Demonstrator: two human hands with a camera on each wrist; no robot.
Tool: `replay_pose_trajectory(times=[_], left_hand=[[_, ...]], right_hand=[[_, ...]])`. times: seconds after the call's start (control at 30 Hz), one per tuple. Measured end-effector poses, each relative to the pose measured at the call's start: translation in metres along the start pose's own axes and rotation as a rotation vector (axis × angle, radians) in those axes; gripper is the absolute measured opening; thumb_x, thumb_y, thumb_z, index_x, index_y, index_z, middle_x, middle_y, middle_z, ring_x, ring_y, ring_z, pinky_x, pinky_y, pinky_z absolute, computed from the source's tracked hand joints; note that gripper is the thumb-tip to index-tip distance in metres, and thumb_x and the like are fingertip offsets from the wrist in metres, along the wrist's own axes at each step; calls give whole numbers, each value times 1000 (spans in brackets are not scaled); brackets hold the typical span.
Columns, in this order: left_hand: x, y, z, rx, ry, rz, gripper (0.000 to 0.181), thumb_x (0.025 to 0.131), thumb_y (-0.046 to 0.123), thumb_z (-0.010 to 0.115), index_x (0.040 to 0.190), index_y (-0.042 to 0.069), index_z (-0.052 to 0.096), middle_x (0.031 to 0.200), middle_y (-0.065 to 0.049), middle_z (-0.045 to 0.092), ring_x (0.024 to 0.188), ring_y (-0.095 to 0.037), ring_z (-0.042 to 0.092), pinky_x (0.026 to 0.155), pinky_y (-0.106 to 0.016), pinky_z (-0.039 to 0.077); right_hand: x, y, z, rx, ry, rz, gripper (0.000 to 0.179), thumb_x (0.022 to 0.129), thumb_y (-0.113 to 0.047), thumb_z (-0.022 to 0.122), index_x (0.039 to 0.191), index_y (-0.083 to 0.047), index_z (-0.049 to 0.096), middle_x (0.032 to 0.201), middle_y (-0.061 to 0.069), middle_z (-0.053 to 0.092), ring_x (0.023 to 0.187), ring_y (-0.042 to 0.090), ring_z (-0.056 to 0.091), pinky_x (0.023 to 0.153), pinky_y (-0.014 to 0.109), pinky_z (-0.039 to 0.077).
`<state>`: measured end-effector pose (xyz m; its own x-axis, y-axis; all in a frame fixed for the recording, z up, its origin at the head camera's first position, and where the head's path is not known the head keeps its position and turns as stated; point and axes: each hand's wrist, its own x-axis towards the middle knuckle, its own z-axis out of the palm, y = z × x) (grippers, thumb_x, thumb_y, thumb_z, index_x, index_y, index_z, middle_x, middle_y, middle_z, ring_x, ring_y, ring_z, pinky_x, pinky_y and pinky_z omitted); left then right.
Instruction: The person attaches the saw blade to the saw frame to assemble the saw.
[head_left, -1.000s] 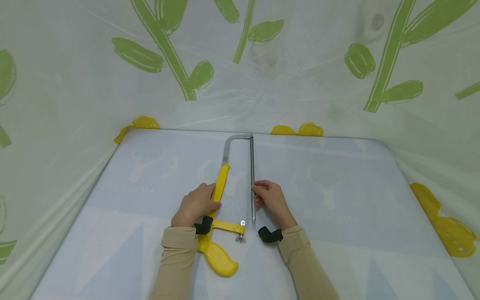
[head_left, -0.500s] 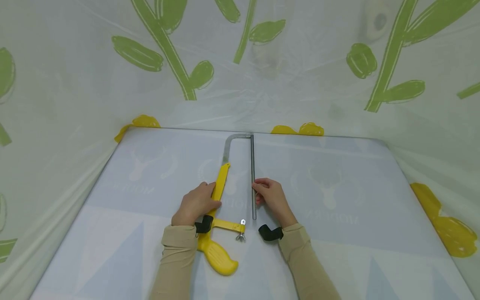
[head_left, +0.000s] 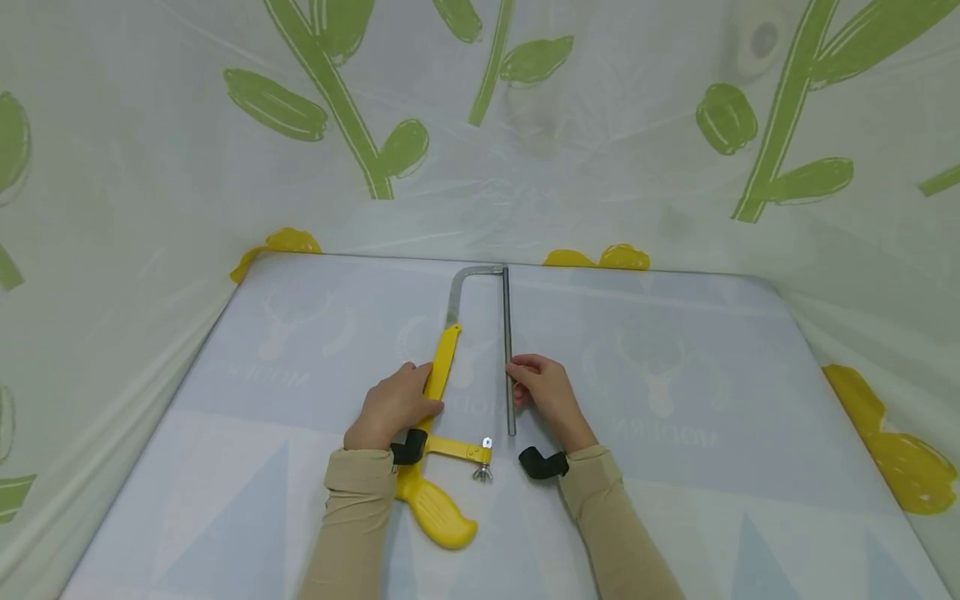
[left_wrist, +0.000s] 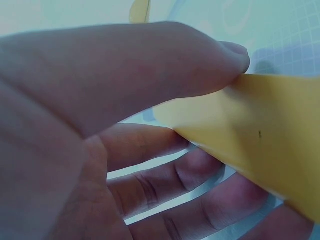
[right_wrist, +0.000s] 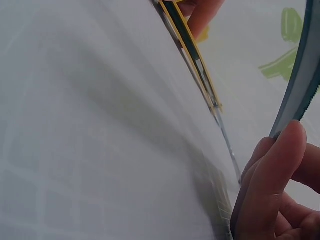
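Note:
A hacksaw with a yellow frame [head_left: 444, 360] and yellow handle [head_left: 441, 512] lies at the middle of the table. My left hand [head_left: 393, 408] grips the frame from the left; in the left wrist view the thumb lies on the yellow bar [left_wrist: 272, 125] with fingers beneath. The grey blade [head_left: 507, 312] meets the frame's far metal end. Its near end stands free, to the right of the post with the wing nut [head_left: 482, 473]. My right hand [head_left: 549, 396] pinches the blade's nearer half; in the right wrist view the toothed blade [right_wrist: 295, 95] looks bent.
A pale patterned cloth [head_left: 675, 375] covers the table. Behind and beside it hangs a whitish curtain [head_left: 600, 167] with green and yellow plant prints. A black wrist mount [head_left: 542, 463] sits below the right hand.
The blade's near end has swung slightly right and away from me, with my right hand shifting a little the same way. The left hand and yellow frame stay nearly still.

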<state>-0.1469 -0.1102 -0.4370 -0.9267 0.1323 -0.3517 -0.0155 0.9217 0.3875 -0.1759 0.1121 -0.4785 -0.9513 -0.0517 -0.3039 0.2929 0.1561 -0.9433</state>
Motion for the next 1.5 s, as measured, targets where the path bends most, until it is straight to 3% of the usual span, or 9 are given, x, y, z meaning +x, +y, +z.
replay_pose_trajectory(times=[0.47,1.5], left_hand=[[-2,-1,0,-6,-1,8,64,79,33,64,134,11,40,106,-9,50,74,-20,49,67,-35,42],[-2,-1,-1,0,-1,6,63,79,33,64,133,10,42,108,-10,50,75,-20,49,67,-35,42]], right_hand=[[-1,4,3,38,54,-10,29,82,-22,64,106,-6,60,74,8,60,52,16,51,52,26,47],[-3,1,3,4,33,-10,26,82,-20,64,103,-5,61,69,7,59,50,14,50,50,25,45]])
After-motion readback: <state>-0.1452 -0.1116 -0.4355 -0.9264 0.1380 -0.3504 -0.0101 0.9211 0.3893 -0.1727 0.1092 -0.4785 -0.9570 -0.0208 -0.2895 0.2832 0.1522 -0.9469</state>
